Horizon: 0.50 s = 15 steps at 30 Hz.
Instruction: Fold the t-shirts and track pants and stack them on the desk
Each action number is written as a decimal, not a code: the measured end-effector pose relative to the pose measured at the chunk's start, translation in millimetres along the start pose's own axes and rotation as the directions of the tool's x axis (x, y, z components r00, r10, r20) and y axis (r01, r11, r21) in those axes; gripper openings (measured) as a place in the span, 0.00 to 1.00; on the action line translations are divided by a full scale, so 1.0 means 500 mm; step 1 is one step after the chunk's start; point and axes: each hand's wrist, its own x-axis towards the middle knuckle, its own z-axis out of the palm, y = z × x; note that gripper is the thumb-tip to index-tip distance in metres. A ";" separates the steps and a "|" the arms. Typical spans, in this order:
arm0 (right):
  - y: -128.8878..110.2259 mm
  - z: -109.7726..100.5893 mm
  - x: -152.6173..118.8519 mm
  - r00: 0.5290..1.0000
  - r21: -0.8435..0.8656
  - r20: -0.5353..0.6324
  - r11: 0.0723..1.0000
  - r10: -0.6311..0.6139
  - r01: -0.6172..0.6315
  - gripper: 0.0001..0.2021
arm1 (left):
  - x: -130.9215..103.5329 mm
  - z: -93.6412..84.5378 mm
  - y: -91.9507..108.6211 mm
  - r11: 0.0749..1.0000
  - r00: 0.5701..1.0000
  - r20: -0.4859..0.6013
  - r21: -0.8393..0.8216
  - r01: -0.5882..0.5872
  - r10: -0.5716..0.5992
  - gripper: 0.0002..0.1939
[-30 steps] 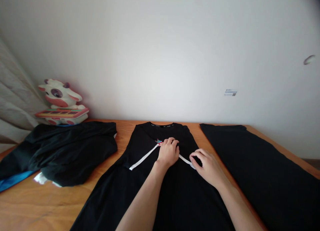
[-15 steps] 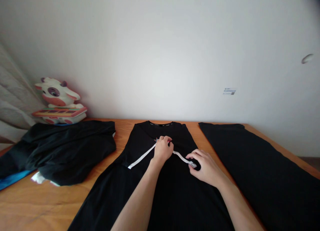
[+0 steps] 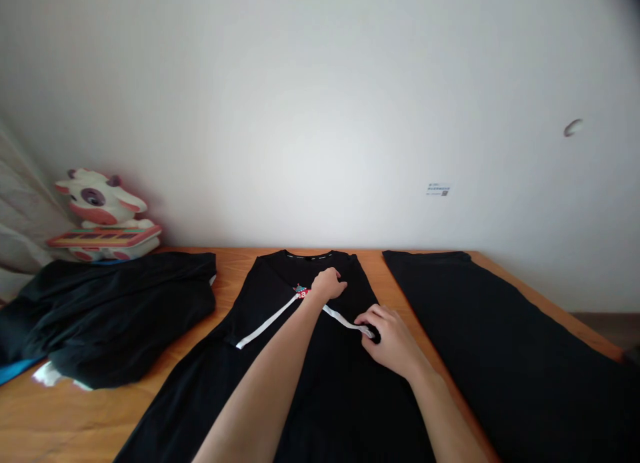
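Note:
A black shirt [image 3: 345,396] lies spread on the wooden table, its neckline toward the wall. A sleeve with a white band [image 3: 267,321] is folded inward on the left; another white band [image 3: 343,318] slants across the right side. Between them a red and white print [image 3: 303,292] shows on the chest. My left hand [image 3: 329,284] is over the upper chest, fingers curled toward the cloth; whether they grip it is hidden. My right hand [image 3: 385,333] pinches the lower end of the right-hand white band, at the shirt's right side.
Rumpled black clothing [image 3: 120,316] lies at the left, with white and blue cloth under it. A cow-shaped toy keyboard [image 3: 107,216] stands behind it. A folded black garment [image 3: 500,329] covers the right of the wooden table [image 3: 95,423]. A wall [image 3: 300,116] rises behind.
The view has shifted, moving the scene left and slightly down. My left hand has moved off the print toward the upper right of the chest. My right hand's fingers have closed on the band's end.

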 end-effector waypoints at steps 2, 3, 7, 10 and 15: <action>0.000 0.002 0.000 1.000 0.012 -0.010 1.000 0.004 -0.004 0.21 | 0.008 0.008 0.014 1.000 1.000 -0.003 0.012 0.003 -0.002 0.13; 0.000 0.002 -0.001 1.000 0.014 -0.008 1.000 0.009 -0.008 0.22 | 0.010 0.013 0.022 1.000 1.000 -0.012 0.021 -0.002 0.002 0.13; -0.003 0.004 0.000 0.999 0.010 0.014 1.000 0.029 -0.030 0.21 | 0.014 0.035 0.059 0.996 0.997 -0.060 0.073 -0.049 0.053 0.16; -0.004 0.004 0.001 0.999 0.006 0.009 0.999 0.037 -0.037 0.21 | 0.034 0.050 0.086 0.993 0.996 -0.058 0.100 -0.064 0.070 0.17; -0.007 -0.001 0.002 0.998 0.006 -0.004 0.998 0.055 -0.055 0.21 | 0.095 0.063 0.108 0.993 0.997 -0.010 0.086 -0.081 0.082 0.18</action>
